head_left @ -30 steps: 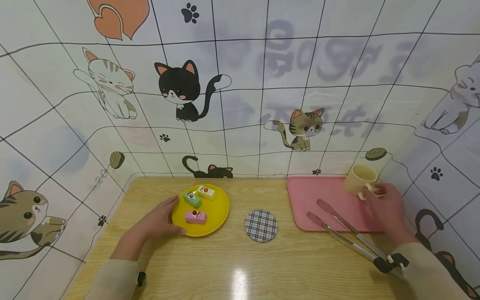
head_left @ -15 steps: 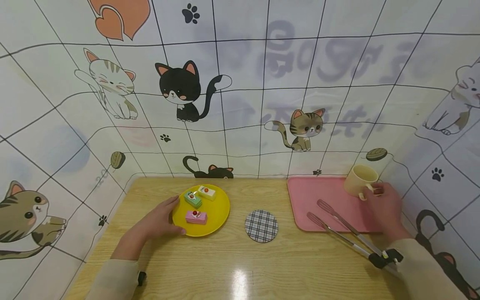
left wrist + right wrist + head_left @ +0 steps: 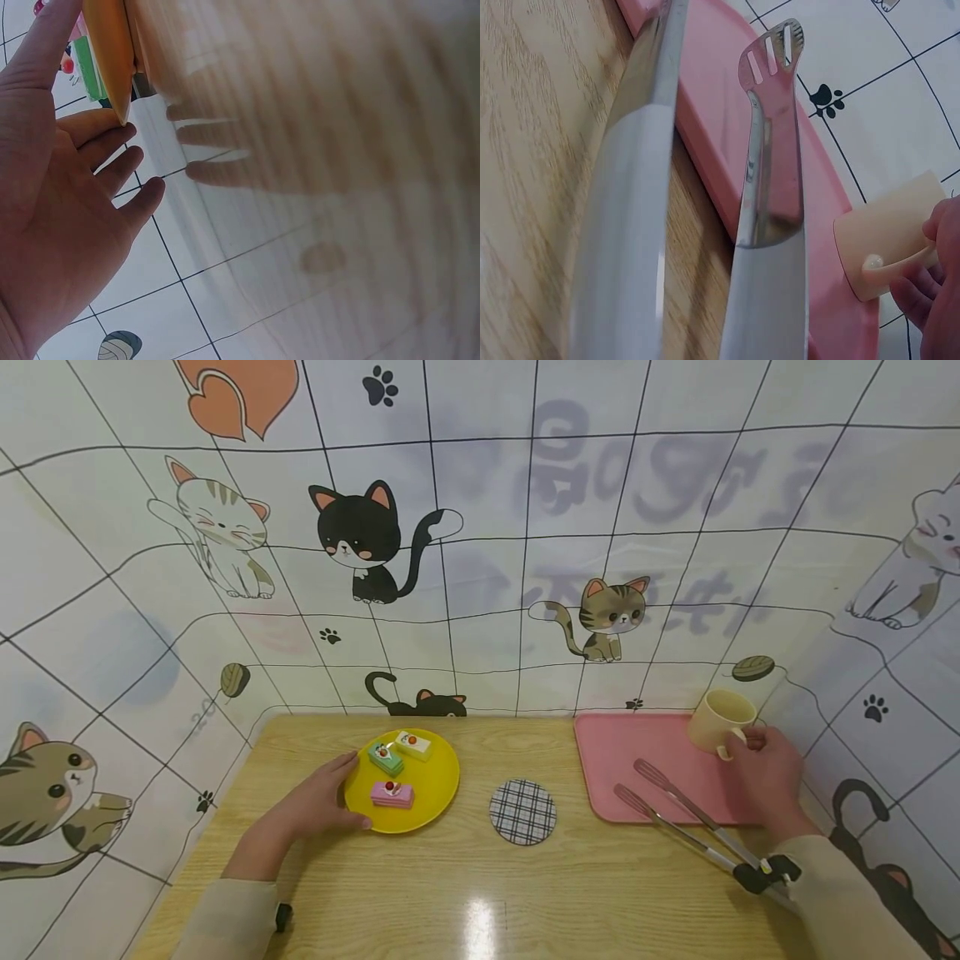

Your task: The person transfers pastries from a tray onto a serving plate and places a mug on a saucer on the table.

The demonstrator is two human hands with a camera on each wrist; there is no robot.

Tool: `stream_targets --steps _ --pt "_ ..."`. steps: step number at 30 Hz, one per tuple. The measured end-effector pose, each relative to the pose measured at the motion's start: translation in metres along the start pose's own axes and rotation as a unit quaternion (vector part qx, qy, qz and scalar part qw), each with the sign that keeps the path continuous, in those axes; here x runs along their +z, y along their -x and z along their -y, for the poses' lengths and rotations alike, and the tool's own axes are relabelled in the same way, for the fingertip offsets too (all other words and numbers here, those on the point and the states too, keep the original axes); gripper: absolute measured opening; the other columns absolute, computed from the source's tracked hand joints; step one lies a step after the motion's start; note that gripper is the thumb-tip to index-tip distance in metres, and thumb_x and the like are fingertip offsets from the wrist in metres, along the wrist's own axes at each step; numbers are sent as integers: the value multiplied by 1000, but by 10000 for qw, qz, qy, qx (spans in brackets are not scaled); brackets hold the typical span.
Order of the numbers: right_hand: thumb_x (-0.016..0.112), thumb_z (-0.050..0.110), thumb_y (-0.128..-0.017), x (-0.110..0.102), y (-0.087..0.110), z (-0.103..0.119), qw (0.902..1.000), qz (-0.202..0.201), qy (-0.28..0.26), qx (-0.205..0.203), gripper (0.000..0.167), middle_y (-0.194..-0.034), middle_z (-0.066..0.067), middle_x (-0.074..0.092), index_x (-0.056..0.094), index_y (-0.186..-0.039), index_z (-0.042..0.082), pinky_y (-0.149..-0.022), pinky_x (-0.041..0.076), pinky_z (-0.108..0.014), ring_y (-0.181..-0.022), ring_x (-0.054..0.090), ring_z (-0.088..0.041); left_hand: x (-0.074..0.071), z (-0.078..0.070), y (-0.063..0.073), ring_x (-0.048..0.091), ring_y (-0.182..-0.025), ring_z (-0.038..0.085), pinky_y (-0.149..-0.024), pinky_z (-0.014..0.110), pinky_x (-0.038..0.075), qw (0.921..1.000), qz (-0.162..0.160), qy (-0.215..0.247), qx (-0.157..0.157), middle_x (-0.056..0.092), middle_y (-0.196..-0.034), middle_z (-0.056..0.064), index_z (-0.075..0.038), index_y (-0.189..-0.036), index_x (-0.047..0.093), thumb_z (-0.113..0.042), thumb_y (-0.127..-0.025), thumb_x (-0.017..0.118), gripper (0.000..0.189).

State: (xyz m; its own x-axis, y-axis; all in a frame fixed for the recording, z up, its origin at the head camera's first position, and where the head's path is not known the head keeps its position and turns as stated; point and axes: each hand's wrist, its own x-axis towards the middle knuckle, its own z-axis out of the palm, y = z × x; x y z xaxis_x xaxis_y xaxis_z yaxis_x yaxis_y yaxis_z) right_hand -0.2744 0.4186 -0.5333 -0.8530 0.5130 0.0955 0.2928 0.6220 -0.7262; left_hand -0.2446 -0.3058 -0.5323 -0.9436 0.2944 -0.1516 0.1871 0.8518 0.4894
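Observation:
My left hand (image 3: 318,802) lies at the left rim of a yellow plate (image 3: 431,797), thumb and fingers spread along its edge. Fairly straight fingers show in the left wrist view, the index right at the rim (image 3: 118,90). Three toy cake slices sit on the plate: pink (image 3: 392,794), green (image 3: 386,759) and a pale one (image 3: 413,744). At the far right my right hand (image 3: 768,768) pinches the handle of a cream mug (image 3: 712,724), which stands upright on the back of a pink tray (image 3: 615,743). The right wrist view shows fingers curled at the handle (image 3: 904,268).
Metal tongs with slotted tips (image 3: 772,56) lie across the tray's front edge, beneath my right wrist; their far end is hidden. Between plate and tray a round checked coaster (image 3: 522,812) rests on the wooden table (image 3: 420,885). Cat-patterned wall covering (image 3: 487,568) closes off the back and sides.
My right wrist has shifted slightly left and toward the back, and its fingers have drawn in closer at the mug's handle. Mug, plate and left hand stay where they were.

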Motion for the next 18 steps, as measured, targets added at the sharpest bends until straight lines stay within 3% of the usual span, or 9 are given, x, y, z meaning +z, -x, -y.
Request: stream_targets --steps 7,18 --pt "60 42 -109 1 -1 -1 9999 -30 26 168 60 -135 -29 67 61 -145 -6 -71 44 -25 -119 62 -40 0 1 0 30 -161 52 -129 68 28 10000 -5 20 36 31 -178 25 4 -169 38 -58 -78 98 125" --pt "57 42 -111 -3 1 2 9995 -25 172 245 59 -134 -29 69 64 -142 -8 -75 45 -32 -120 62 -41 0 0 0 29 -162 51 -129 67 28 10000 4 31 3 30 -178 24 3 -169 38 -58 -78 98 125"
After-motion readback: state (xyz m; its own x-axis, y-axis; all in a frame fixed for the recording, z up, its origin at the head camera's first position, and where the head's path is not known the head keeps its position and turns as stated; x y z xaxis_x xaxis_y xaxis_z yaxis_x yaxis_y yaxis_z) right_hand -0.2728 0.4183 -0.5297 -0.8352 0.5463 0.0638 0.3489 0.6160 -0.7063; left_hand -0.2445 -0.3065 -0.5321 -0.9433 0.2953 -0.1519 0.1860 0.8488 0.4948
